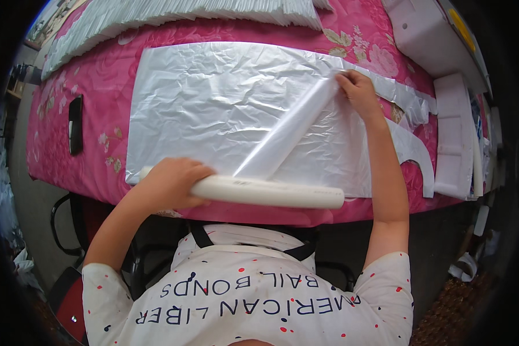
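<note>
A white plastic carrier bag [202, 104] lies flat and wrinkled on the table, its two handle strips stretching to the right. It may be a stack of such bags; I cannot tell. Near the table's front edge, my left hand [176, 181] is closed around a white plastic pipe [271, 194], which lies across the bag's near side. At the far right part of the bag, my right hand [358, 92] pinches a corner of film. From there a folded, raised strip of film [291, 132] slants down to the pipe.
A pink flowered cloth [106, 115] covers the table. A black phone [75, 124] lies at the left. Along the far edge runs a long row of folded white film [184, 14]. White foam boxes [452, 132] stand at the right; a chair [69, 300] is at the lower left.
</note>
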A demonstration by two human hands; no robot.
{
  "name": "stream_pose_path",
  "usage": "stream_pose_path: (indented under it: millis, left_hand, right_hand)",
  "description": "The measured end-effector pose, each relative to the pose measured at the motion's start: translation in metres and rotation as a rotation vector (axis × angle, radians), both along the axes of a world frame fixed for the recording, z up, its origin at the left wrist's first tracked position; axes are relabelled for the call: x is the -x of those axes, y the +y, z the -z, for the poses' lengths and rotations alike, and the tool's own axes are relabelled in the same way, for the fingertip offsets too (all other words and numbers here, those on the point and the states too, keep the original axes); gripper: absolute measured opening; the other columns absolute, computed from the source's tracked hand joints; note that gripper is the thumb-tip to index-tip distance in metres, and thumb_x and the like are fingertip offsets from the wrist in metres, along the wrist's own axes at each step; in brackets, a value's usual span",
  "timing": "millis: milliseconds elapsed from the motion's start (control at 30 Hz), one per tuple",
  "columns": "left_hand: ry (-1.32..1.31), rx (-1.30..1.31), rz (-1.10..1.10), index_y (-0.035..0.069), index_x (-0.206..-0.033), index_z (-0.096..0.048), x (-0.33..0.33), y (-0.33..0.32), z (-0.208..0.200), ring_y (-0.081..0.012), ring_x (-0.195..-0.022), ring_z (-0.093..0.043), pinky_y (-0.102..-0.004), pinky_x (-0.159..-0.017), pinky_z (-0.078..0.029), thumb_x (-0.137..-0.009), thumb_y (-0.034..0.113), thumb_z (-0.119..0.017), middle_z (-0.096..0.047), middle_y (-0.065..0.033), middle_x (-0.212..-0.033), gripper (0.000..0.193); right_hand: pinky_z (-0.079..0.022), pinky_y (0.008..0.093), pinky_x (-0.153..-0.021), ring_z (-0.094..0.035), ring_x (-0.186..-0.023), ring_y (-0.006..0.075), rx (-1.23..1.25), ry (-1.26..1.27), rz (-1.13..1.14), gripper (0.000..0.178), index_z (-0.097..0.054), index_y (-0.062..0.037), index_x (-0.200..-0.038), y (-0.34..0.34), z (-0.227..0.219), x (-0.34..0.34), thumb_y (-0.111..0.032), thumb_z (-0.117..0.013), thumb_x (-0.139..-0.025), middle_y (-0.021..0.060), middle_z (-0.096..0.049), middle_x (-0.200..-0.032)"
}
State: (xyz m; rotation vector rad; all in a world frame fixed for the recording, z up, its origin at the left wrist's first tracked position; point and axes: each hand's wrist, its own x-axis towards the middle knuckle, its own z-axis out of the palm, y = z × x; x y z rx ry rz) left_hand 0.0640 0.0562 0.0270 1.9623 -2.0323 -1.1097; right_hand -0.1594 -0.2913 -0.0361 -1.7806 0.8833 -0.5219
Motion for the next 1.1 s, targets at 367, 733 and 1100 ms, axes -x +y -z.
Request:
stream_pose_path:
  millis: [367,733,1100]
  left_hand:
    - [0.034,0.534,0.532,-0.002,-0.13,-0.037,0.042,-0.04,0.044,-0.0297,-0.124,-0.039,-0.0419,-0.105,-0.028,-0.087,0.05,-0.044,-0.039,-0.0162,-0.136,0.068]
    - [-0.036,0.458,0.463,-0.004,-0.136,-0.028,0.065,-0.02,0.063,-0.0287,-0.135,-0.022,-0.0441,-0.11,-0.016,-0.085,0.057,-0.036,-0.026,-0.0182,-0.144,0.08]
    - [-0.143,0.43,0.393,-0.002,-0.138,-0.027,0.092,-0.005,0.062,-0.0263,-0.137,-0.017,-0.043,-0.11,-0.014,-0.083,0.056,-0.041,-0.021,-0.0156,-0.147,0.081]
  right_hand:
    - [-0.039,0.0225,-0.054,-0.048,-0.058,0.0062,-0.023,0.128,-0.191,0.017,-0.064,-0.0008,-0.082,0.014,-0.001,-0.05,-0.018,-0.063,-0.083,-0.0012,-0.057,-0.065]
    - [-0.046,0.0357,-0.082,-0.056,-0.093,0.0249,0.321,0.13,-0.107,0.059,-0.046,-0.0001,-0.125,0.077,-0.036,-0.037,-0.026,-0.068,-0.077,0.0192,-0.054,-0.115]
    - [-0.044,0.042,-0.082,-0.054,-0.095,0.0311,0.824,0.405,-0.233,0.05,-0.047,-0.0085,-0.126,0.153,-0.023,0.034,-0.011,-0.058,-0.078,0.0131,-0.057,-0.105]
